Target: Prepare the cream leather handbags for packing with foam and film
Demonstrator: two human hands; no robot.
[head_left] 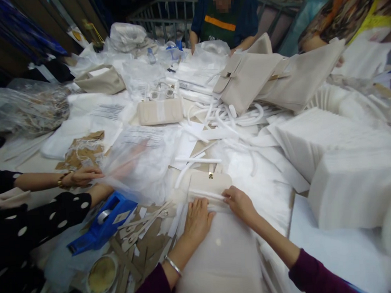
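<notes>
Crowded packing desk (22, 156) under white wrapping, viewed from above. A cream handbag (217, 261) lies flat at the near side, its gold clasp (211, 175) toward the far end. Left hand (197, 222) rests open, palm down, on the bag's upper part; right hand (241, 205) has its fingers over a white foam strip (205, 194) laid across the bag, though whether they pinch it cannot be told. Risks: the loose strip could roll away if either hand lifts, and the clasp could mark the pale surface if pressed against it. Beyond, a co-worker's hand (82, 176) lies beside a clear plastic bag (133, 168) and near a blue tape dispenser (102, 220); a tug on that film could disturb the handbag. Further cream handbags (247, 78) and foam sheets (352, 184) crowd the right, where a shifted pile could slide onto the work.
</notes>
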